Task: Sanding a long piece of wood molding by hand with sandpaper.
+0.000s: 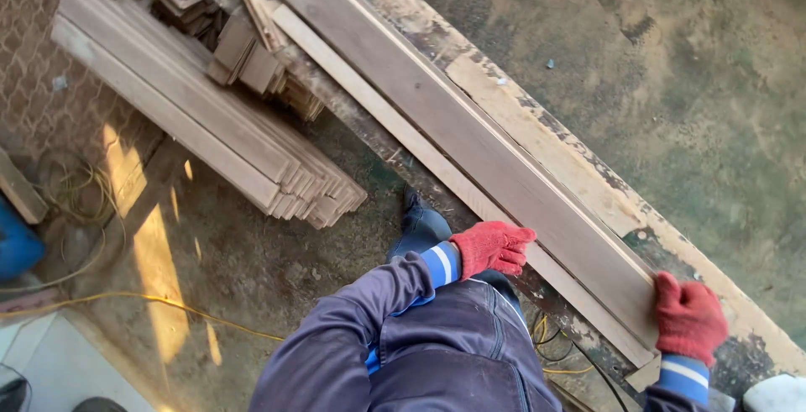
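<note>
The right hand (688,318) grips the near end of a long plank (470,152) on the bench (579,168). The left hand (491,246) is curled on the plank's edge; whether it grips is unclear.

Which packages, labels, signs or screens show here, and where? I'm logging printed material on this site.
None in view: no package, label, sign or screen.
Left hand: red glove, on the edge of the long wooden plank.
Right hand: red glove, gripping the plank's near end.
Stacked boards: pale wood, upper left.
</note>
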